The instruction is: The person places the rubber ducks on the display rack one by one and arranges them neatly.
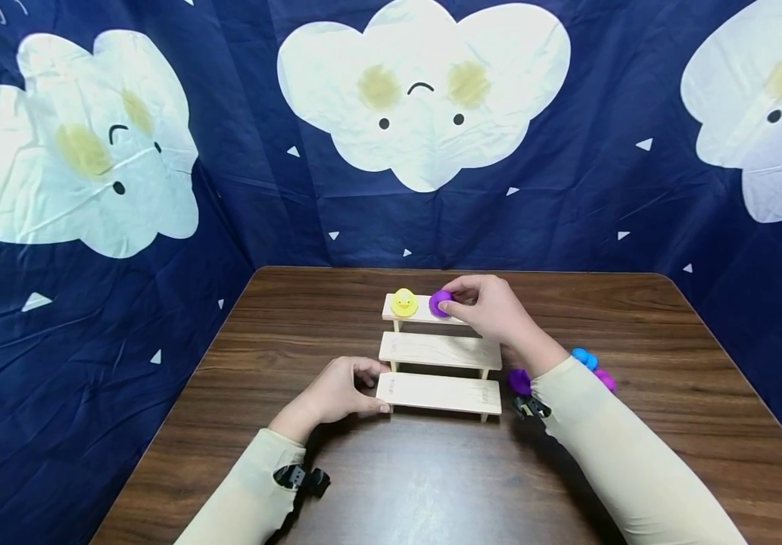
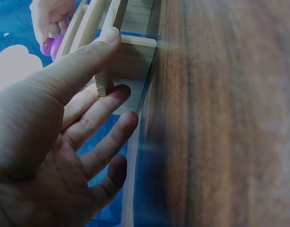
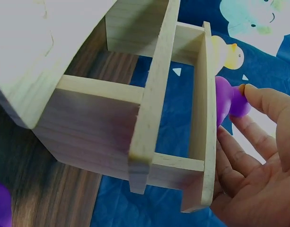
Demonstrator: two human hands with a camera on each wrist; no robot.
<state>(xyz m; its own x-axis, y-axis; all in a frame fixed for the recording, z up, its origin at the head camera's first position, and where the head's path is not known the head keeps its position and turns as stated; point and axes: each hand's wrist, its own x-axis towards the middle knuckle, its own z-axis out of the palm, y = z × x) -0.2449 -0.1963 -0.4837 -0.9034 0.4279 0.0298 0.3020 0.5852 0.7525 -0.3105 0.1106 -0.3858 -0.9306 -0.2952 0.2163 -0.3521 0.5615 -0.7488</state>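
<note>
A three-tier wooden stand (image 1: 440, 391) is on the table. At its left end my left hand (image 1: 341, 392) holds the lowest board, thumb (image 2: 95, 52) on one side and fingers on the other. On the top board, a yellow rubber duck (image 1: 403, 302) sits at the left. Beside it is a purple rubber duck (image 1: 439, 303), which my right hand (image 1: 493, 309) pinches. The right wrist view shows thumb and fingertips at the head of the purple duck (image 3: 224, 98), its base against the board.
Right of the stand, a blue toy (image 1: 584, 358), a pink toy (image 1: 605, 379) and another purple toy (image 1: 519, 381) lie on the brown wooden table (image 1: 309, 318), partly hidden by the right forearm. A dark blue cloth (image 1: 254, 204) with cloud faces hangs behind.
</note>
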